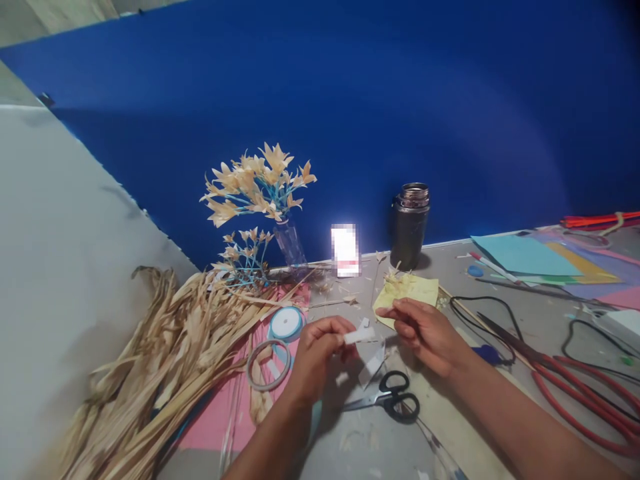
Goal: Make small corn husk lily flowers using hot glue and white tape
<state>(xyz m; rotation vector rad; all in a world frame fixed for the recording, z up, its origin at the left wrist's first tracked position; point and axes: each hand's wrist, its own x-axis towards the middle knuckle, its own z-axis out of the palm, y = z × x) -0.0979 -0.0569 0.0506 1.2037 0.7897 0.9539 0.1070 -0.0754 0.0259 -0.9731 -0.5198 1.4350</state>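
Scissors (pixel 389 395) black; backdrop (pixel 400 100) blue; husks (pixel 160 353) tan; strip (pixel 360 335) white

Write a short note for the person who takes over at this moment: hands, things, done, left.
Left hand: pinches a small white strip at one end.
Right hand: fingers bent loosely, beside the strip's other end; grip unclear.
Things: black scissors lie just below the hands; tape ring and ribbon spool to the left; dried husk strips far left.
Done: husk flowers stand in a bottle.
Left: cannot tell; many loose strips remain uncut.
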